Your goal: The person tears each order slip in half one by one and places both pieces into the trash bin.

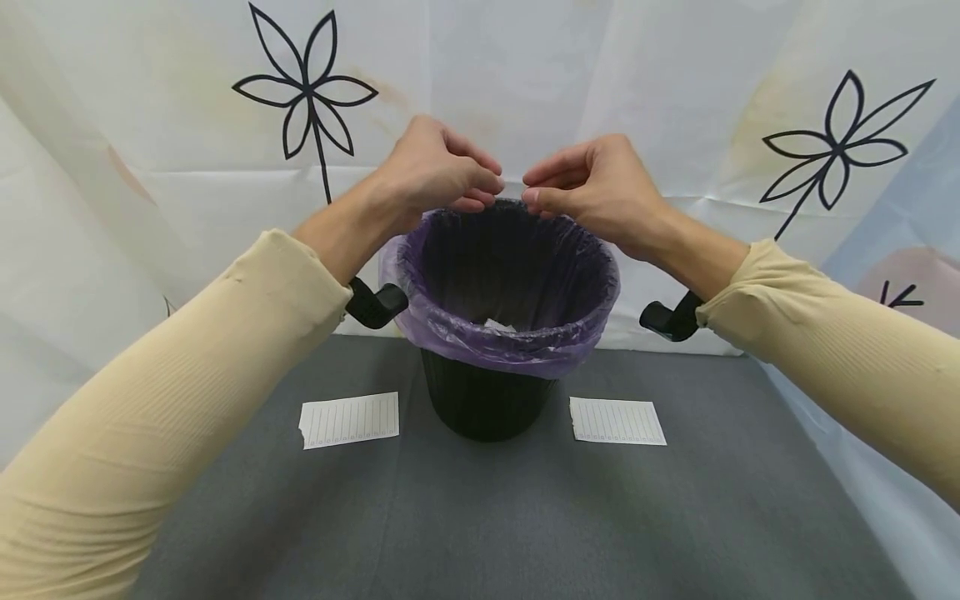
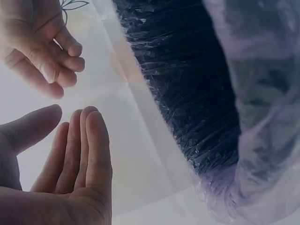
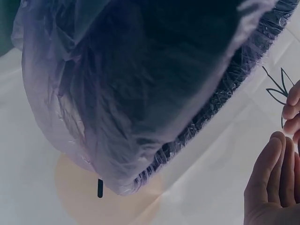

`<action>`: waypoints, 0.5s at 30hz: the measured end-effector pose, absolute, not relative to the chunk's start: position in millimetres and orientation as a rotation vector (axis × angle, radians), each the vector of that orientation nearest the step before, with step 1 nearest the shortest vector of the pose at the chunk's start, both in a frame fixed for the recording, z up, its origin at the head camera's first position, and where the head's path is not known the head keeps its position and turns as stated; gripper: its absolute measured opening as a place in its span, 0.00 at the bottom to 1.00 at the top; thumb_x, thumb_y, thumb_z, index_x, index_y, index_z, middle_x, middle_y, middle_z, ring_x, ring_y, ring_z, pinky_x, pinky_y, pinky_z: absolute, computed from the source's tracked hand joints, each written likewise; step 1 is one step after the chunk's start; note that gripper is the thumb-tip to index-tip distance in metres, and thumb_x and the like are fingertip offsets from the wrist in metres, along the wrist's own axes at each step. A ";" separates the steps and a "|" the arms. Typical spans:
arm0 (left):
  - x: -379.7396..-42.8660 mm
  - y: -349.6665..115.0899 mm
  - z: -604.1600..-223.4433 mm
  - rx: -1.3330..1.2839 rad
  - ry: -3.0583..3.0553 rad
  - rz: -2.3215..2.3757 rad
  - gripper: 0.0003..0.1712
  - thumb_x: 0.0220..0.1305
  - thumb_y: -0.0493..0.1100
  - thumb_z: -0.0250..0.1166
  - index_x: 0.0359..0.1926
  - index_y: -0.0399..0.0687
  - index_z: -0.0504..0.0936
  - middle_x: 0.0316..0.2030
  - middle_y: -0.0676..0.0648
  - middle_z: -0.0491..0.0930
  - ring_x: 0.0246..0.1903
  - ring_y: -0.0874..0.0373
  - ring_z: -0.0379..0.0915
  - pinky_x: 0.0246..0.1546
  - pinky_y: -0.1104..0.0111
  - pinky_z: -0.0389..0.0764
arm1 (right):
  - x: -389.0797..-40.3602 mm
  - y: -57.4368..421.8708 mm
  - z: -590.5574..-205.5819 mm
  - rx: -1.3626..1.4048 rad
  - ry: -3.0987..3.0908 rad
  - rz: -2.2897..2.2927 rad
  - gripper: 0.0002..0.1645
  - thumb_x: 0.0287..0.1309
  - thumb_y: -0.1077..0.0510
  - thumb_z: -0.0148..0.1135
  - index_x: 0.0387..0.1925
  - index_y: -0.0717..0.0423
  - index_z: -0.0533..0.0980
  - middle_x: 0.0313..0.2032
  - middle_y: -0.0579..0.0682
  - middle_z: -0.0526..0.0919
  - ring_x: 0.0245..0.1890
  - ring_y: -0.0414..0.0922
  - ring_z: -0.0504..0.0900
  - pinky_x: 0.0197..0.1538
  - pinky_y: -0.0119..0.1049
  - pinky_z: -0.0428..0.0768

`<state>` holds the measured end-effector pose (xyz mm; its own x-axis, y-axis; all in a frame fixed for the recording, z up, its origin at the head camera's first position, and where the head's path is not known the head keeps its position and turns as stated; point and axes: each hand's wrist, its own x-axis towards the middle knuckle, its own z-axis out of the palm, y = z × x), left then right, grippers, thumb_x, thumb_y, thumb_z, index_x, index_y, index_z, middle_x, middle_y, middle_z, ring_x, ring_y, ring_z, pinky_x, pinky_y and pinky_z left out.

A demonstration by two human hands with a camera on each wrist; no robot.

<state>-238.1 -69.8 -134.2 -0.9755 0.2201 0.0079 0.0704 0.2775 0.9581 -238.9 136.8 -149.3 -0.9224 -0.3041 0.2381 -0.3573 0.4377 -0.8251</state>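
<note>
A black waste bin stands upright on the grey table, lined with a purple plastic bag folded outward over its rim. Above the far side of the rim, my left hand and right hand face each other, fingertips a small gap apart. In the left wrist view, the fingers of the left hand are nearly straight, the thumb apart from them and nothing between. Softly bent fingers show on the right hand, also holding nothing. A white scrap shows inside the bin.
A white ruled paper slip lies left of the bin on the table, and a similar slip lies to the right. Behind hangs a pale curtain with black flower drawings, close behind the bin.
</note>
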 end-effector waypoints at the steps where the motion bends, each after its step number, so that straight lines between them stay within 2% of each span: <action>1: -237.5 -70.5 -134.8 0.278 2.410 1.796 0.17 0.65 0.33 0.68 0.54 0.31 0.82 0.49 0.39 0.83 0.44 0.52 0.84 0.46 0.67 0.84 | -238.8 137.5 -149.7 0.606 -2.618 1.520 0.15 0.62 0.65 0.70 0.49 0.68 0.83 0.34 0.50 0.90 0.36 0.44 0.88 0.45 0.35 0.83; 8: -228.3 -76.0 -141.2 0.353 2.424 1.778 0.15 0.65 0.33 0.68 0.52 0.32 0.84 0.49 0.40 0.84 0.44 0.51 0.84 0.47 0.66 0.84 | -231.4 144.1 -151.6 0.641 -2.597 1.541 0.15 0.62 0.63 0.70 0.49 0.67 0.84 0.38 0.54 0.90 0.38 0.45 0.88 0.44 0.33 0.83; 15: -209.1 -81.6 -147.7 0.486 2.437 1.768 0.12 0.65 0.33 0.69 0.49 0.32 0.86 0.46 0.40 0.85 0.43 0.50 0.85 0.45 0.65 0.84 | -210.8 151.9 -160.7 0.795 -2.516 1.558 0.11 0.60 0.65 0.72 0.45 0.66 0.86 0.37 0.52 0.90 0.36 0.47 0.88 0.44 0.35 0.84</action>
<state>-209.1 -81.6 -147.7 -0.9452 0.3070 0.1110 0.2008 0.2788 0.9391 -210.8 151.9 -160.7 -0.8627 -0.3858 0.3270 -0.4646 0.3492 -0.8138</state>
